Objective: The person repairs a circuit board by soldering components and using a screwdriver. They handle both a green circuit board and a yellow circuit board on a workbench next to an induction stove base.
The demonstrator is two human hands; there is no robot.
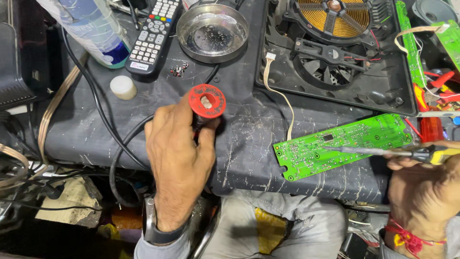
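Left hand (177,158) fingers wrapped shut around red-capped tool (206,101), centre of dark mat (249,144). Right hand (424,187) closed on yellow-handled screwdriver (383,151), tip laid on green circuit board (342,145), near right. Steel bowl (212,31) seen far.

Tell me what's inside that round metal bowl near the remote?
The metal bowl looks nearly empty: only dark specks and a wet-looking smear show on its shiny bottom. Nothing covers it, though glare hides part of the base. What the specks are is too small to tell.

scuffed matt black table cover (249,144), shiny metal bowl (212,29), glossy green circuit board (342,144).
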